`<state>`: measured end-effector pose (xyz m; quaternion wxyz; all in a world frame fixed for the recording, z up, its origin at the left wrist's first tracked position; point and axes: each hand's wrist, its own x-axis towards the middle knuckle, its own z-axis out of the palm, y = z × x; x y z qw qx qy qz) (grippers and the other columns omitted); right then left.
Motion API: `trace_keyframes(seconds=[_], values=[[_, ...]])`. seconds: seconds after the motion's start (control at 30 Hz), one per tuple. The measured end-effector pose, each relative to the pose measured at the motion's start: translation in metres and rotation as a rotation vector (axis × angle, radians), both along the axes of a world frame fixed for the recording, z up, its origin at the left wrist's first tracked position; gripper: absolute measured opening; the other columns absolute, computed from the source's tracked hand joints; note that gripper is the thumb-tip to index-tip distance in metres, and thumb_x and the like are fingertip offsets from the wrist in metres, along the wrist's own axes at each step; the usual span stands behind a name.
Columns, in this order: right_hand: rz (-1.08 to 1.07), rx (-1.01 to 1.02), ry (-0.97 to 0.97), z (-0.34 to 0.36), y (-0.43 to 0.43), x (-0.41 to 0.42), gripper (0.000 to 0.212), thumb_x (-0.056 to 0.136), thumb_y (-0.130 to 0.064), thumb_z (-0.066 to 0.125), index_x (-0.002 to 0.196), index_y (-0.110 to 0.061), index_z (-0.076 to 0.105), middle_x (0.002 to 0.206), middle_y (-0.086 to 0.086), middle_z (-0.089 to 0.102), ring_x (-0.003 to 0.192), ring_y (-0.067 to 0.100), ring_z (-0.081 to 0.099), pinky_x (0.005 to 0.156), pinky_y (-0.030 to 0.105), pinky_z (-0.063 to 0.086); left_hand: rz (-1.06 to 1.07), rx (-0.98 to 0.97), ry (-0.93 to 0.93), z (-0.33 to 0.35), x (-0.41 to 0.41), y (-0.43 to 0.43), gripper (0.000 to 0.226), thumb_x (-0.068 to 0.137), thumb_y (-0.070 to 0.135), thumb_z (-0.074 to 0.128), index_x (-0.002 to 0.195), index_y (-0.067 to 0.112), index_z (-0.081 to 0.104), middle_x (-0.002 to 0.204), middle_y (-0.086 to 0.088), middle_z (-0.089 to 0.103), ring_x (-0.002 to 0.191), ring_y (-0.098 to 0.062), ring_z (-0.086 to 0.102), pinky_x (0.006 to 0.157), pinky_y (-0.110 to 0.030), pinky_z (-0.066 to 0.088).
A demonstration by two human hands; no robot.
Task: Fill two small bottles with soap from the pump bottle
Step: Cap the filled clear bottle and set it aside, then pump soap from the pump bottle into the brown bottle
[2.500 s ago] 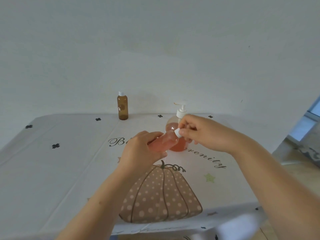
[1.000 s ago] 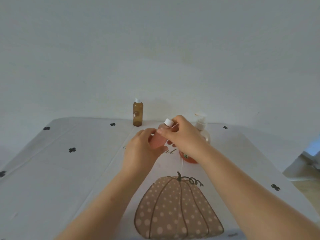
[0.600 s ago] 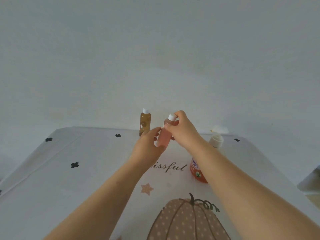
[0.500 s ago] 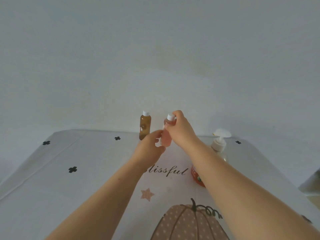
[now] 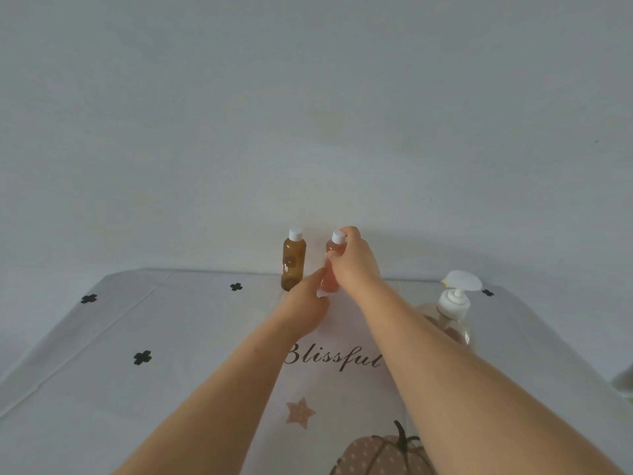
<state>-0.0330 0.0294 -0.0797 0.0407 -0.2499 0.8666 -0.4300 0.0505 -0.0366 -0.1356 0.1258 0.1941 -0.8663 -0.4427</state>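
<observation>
A small clear bottle (image 5: 331,269) of pink soap with a white cap stands upright at the far edge of the table. My right hand (image 5: 352,260) grips its upper part and cap. My left hand (image 5: 303,308) touches its base with the fingertips. Just left of it stands a small amber bottle (image 5: 293,262) with a white cap, held by neither hand. The pump bottle (image 5: 450,313) with a white pump head stands to the right, partly hidden behind my right forearm.
The table (image 5: 102,354) wears a white cloth with black crosses, the word "Blissful" and a pumpkin print (image 5: 380,454). A plain white wall (image 5: 308,114) rises right behind the far edge. The table's right edge falls off near the pump bottle.
Both hands carried the pink bottle away from me, from a tilted hold above the table's middle to upright beside the amber bottle. The pump bottle stays behind on the right.
</observation>
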Motion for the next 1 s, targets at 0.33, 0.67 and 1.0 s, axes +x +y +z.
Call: trace_keyframes(seconds=[0.33,0.67,1.0], values=[[-0.018,0.025,0.020,0.003,0.005,-0.001,0.051,0.101,-0.015,0.053,0.149,-0.017,0.037,0.142,0.007,0.047,0.118,0.026,0.056,0.077,0.025,0.040,0.260,0.052,0.083,0.009,0.016,-0.003,0.034,0.085,0.001,0.050,0.100,0.028,0.065,0.105,0.010,0.063,0.088,-0.012,0.058,0.071,-0.024,0.042],[-0.005,-0.094,0.205,0.017,0.012,0.011,0.044,0.103,-0.012,0.048,0.146,-0.019,0.042,0.145,0.006,0.044,0.125,0.023,0.052,0.087,0.022,0.035,0.419,0.153,0.235,0.024,0.010,-0.032,0.065,0.088,0.021,0.068,0.145,0.015,0.037,0.147,-0.002,0.042,0.131,-0.021,0.045,0.089,-0.027,0.035],[0.010,-0.082,0.220,0.014,0.022,0.021,0.042,0.104,-0.015,0.048,0.145,-0.018,0.045,0.143,0.006,0.044,0.124,0.020,0.052,0.087,0.021,0.035,0.384,0.060,0.206,0.028,0.008,-0.034,0.039,0.086,0.025,0.070,0.124,0.021,0.060,0.121,0.001,0.059,0.096,-0.015,0.052,0.070,-0.023,0.037]])
